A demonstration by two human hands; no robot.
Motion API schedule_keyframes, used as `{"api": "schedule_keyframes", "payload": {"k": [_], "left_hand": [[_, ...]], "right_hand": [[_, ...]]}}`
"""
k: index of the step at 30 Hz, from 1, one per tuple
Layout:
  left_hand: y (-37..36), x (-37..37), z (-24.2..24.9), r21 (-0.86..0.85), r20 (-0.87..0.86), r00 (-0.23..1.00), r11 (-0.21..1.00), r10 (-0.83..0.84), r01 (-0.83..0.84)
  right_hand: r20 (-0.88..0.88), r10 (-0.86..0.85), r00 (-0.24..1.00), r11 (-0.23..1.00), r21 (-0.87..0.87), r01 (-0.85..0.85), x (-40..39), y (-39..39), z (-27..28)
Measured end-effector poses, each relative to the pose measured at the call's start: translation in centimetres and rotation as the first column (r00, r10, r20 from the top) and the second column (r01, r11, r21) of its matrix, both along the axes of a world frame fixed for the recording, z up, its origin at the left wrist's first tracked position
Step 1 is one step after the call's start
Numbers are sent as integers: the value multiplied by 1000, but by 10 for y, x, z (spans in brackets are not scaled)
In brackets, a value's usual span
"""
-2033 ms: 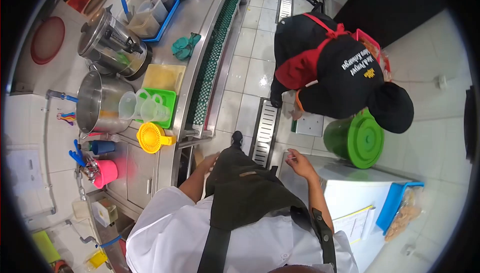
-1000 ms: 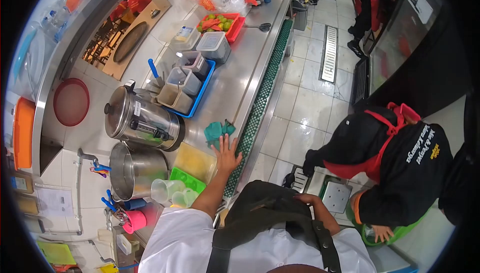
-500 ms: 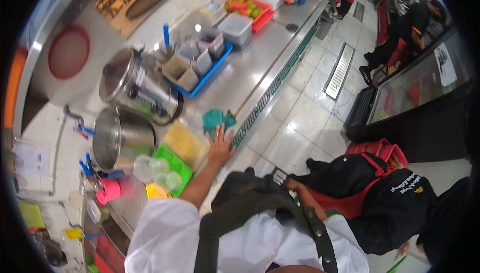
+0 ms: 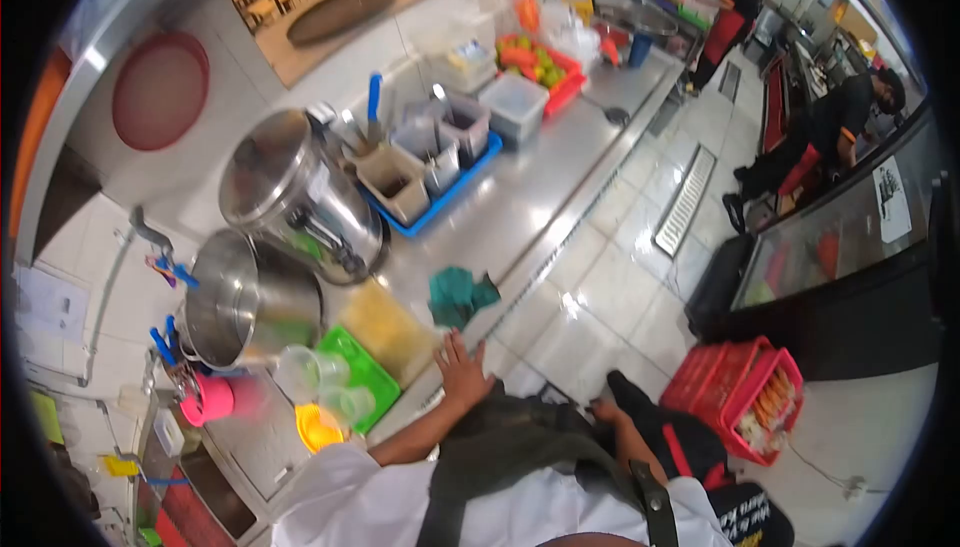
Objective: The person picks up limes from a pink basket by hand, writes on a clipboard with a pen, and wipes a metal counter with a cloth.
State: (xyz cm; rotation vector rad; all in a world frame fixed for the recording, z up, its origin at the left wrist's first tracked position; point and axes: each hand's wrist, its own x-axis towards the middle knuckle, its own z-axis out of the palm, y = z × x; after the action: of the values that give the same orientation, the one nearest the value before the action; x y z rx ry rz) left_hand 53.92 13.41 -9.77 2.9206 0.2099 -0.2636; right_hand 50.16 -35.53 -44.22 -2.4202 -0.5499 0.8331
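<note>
Reaching out now with the left hand [image 4: 464, 377], back up, fingers [image 4: 457, 345] spread, and holding the right hand [image 4: 606, 411] low and close in.

No legible text: white lettering [image 4: 750, 513] on near-right black shirt [image 4: 775, 529] partly hidden, left wall sheet [image 4: 52, 304] and right fridge sign [image 4: 892, 199] too blurred.

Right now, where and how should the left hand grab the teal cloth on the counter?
I'd pinch the bunched middle of the teal cloth from above, coming in from the wearer's side. It lies crumpled on the steel counter, with loose folds and no handle. The left hand, open, is just short of its near edge.
</note>
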Motion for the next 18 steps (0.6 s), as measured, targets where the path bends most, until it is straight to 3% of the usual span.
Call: {"api": "schedule_keyframes", "payload": {"k": [1, 2, 5, 8, 11, 13, 18], "left_hand": [[-2, 6, -2, -3, 8, 1000, 1000, -10, 10], [-4, 17, -3, -28, 33, 999, 1000, -3, 4], [-20, 55, -5, -78, 54, 998, 997, 18, -14], [-43, 106, -6, -127, 51, 997, 990, 62, -55], [-65, 157, -7, -166, 21, 996, 983, 87, -83], [-77, 188, 0, -135, -63, 996, 988, 70, -78], [-108, 248, 3, -69, 10, 1000, 998, -3, 4]], "right_hand": [[-250, -228, 941, 973, -94, 211, 11, 26, 70], [-407, -474, 781, 880, -250, 404, 24, 60, 164], [-256, -355, 899, 933, -157, 324, 37, 61, 144], [-301, -527, 795, 846, -101, 523, 63, 72, 160], [-254, -517, 817, 847, -16, 531, 90, 76, 162], [-261, -598, 758, 785, -2, 619, 112, 79, 162], [-280, -666, 691, 722, -10, 692, 206, 55, 154]]}}
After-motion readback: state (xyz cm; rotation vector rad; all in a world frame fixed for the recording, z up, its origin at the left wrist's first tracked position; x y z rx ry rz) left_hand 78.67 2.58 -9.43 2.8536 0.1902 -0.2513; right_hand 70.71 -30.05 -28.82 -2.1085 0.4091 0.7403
